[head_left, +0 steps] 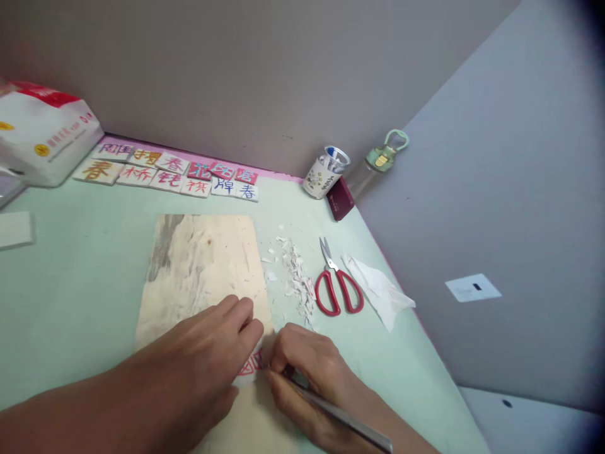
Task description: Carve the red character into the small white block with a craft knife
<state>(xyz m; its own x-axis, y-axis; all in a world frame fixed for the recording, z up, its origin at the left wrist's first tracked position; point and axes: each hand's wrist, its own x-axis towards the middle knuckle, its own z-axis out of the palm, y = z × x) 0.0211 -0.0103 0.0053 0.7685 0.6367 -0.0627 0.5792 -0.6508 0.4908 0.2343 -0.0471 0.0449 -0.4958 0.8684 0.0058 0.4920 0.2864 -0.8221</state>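
Observation:
A small white tile with red line markings [246, 366] lies on a wooden board [203, 258]. My left hand [222, 340] is closed over the tile, its fingers curled at the upper edge and its thumb below, covering much of it. My right hand [307, 372] grips a slim metal craft knife [345, 419], its handle slanting down to the right. The knife's tip is at the tile's right edge, mostly hidden by my fingers. Pale shavings [297, 277] are scattered on the table just right of the board.
Red-handled scissors [333, 277] lie right of the shavings beside a crumpled tissue [378, 290]. Two rows of lettered tiles [137, 175] line the back. A can [326, 171], dark red box [340, 198] and bottle [371, 167] stand back right; a tissue pack [51, 135] sits far left.

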